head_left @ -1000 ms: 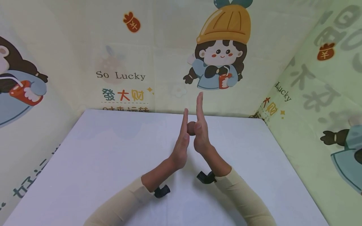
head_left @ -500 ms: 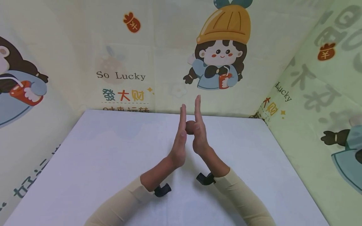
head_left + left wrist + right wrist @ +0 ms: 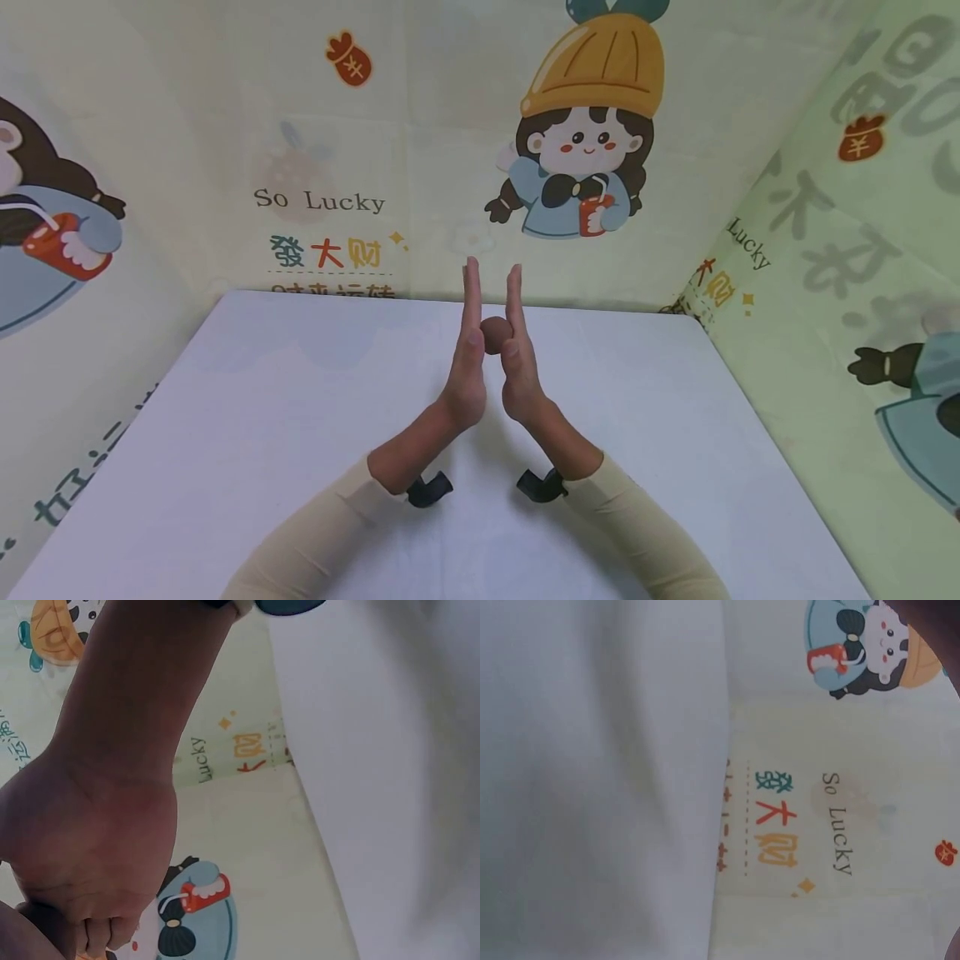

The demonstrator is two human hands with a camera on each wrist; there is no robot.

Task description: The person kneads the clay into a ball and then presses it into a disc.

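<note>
A small round brown ball (image 3: 496, 335) sits between two flat, upright hands above the table in the head view. On its left side the left hand (image 3: 468, 362) presses with straight fingers pointing away and up. The right hand (image 3: 521, 367), also straight-fingered, presses from the other side, its thumb overlapping the ball's lower right edge. Below the ball the heels of the hands stand apart. In the left wrist view, the left palm (image 3: 97, 832) fills the left side, and the dark ball (image 3: 49, 922) shows partly beneath it. Only slivers of the right hand show at the right wrist view's edge.
A white table (image 3: 300, 400) spreads under both arms. Printed cloth walls (image 3: 450, 125) with cartoon figures and lettering enclose its back and sides. Dark wrist-worn pieces (image 3: 429, 489) jut inward below both wrists.
The left hand has slid forward and the right hand back, so their fingertips are now nearly level. Both hands and the ball have shifted slightly left.
</note>
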